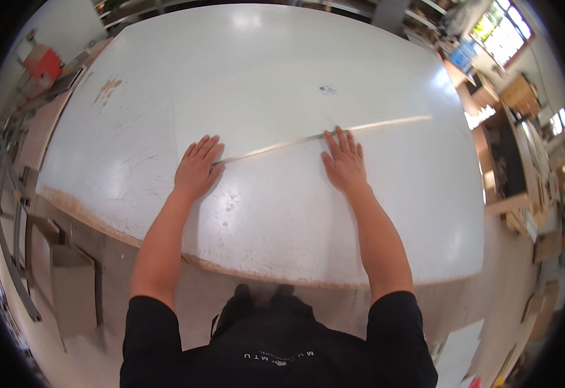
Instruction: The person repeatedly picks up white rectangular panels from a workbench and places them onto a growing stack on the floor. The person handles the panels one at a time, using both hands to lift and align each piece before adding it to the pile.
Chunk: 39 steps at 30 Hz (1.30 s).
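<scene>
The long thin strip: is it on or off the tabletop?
On: the strip lies across the white tabletop, left hand at its left end, right hand farther along.

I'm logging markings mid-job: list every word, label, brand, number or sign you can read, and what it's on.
Black shirt: white lettering on the chest, wording not copied here; its smallest print is unreadable.
Thin strip at the left hand and right hand: no markings legible.
White tabletop: small dark mark, too blurred to tell whether it's writing.
Red box: nothing legible.
</scene>
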Available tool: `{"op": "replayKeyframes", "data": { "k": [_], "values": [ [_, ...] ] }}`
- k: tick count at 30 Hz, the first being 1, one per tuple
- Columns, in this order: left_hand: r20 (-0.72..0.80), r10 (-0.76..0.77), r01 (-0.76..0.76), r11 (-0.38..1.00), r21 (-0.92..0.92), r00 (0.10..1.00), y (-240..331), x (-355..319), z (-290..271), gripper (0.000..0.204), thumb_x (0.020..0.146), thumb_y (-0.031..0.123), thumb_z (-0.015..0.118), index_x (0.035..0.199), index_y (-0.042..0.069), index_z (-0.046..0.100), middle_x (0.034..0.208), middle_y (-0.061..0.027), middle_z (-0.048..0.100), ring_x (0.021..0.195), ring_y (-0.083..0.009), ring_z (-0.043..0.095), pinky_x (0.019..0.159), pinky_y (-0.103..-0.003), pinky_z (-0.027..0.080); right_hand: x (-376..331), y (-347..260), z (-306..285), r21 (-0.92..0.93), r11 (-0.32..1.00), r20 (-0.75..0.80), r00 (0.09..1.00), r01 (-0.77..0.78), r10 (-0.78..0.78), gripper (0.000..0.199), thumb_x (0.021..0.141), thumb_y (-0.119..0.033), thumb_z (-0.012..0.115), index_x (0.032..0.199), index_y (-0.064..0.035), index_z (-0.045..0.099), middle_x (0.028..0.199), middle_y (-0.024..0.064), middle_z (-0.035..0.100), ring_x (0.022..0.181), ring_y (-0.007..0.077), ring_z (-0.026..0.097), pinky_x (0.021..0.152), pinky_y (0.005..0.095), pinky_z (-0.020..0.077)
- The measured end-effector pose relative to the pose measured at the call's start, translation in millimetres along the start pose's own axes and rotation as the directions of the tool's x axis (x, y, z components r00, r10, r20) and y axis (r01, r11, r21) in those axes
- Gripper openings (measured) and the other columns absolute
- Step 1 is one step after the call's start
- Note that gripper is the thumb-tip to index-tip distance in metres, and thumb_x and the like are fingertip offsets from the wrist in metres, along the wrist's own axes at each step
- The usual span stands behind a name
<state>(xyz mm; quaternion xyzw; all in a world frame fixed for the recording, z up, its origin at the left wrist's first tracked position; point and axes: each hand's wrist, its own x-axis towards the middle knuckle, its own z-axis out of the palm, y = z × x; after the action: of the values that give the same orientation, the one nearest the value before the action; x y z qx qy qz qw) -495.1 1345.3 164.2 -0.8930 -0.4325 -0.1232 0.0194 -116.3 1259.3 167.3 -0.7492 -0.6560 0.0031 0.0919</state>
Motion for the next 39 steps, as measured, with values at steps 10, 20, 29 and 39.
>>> {"op": "replayKeyframes", "data": {
  "k": [10, 20, 29, 39],
  "values": [
    [-0.058, 0.229, -0.234, 0.964, -0.125, 0.972, -90.7, 173.9, 36.4, 0.046, 0.096, 0.030, 0.054, 0.138, 0.010, 0.054, 0.150, -0.0061, 0.046, 0.142, -0.0280, 0.036, 0.117, -0.044, 0.028, 58.1, -1.1, 18.9, -0.154, 0.984, -0.087, 0.993, -0.089, 0.077, 0.060, 0.097, -0.040, 0.049, 0.151, -0.0153, 0.037, 0.157, 0.0140, 0.032, 0.146, 0.0356, 0.027, 0.118, 0.0540, 0.0200],
    [-0.340, 0.159, -0.191, 0.980, -0.063, 0.927, -122.5, 235.2, 83.1, 0.038, 0.093, 0.027, 0.060, 0.123, 0.003, 0.059, 0.139, -0.0166, 0.055, 0.132, -0.0343, 0.048, 0.113, -0.047, 0.033, 206.0, 6.6, 9.9, -0.159, 0.981, -0.285, 0.957, -0.111, 0.062, 0.047, 0.102, -0.032, 0.038, 0.147, -0.0147, 0.042, 0.151, 0.0133, 0.041, 0.143, 0.0361, 0.031, 0.114, 0.0578, 0.0234],
    [-0.062, -0.105, 0.082, 0.950, -0.302, 0.993, -179.3, 282.7, 124.3, 0.067, 0.101, 0.054, 0.038, 0.152, 0.012, 0.033, 0.160, -0.0206, 0.021, 0.144, -0.0360, 0.031, 0.114, -0.043, 0.033, 226.8, -22.3, 12.1, 0.158, 0.962, -0.080, 0.968, -0.222, 0.236, 0.058, 0.103, -0.043, 0.030, 0.153, -0.0148, 0.032, 0.162, 0.0170, 0.019, 0.151, 0.0323, 0.013, 0.122, 0.0467, 0.0100],
    [-0.059, 0.013, -0.031, 0.948, -0.317, 0.998, -118.9, 344.0, 135.2, 0.065, 0.101, 0.053, 0.038, 0.153, 0.013, 0.033, 0.160, -0.0190, 0.023, 0.141, -0.0364, 0.036, 0.110, -0.043, 0.038, 201.4, 28.6, -4.0, 0.052, 0.916, -0.183, 0.898, -0.397, 0.400, 0.056, 0.102, -0.045, 0.033, 0.152, -0.0197, 0.035, 0.160, 0.0164, 0.026, 0.148, 0.0362, 0.020, 0.120, 0.0510, 0.0151]
  ]
}}
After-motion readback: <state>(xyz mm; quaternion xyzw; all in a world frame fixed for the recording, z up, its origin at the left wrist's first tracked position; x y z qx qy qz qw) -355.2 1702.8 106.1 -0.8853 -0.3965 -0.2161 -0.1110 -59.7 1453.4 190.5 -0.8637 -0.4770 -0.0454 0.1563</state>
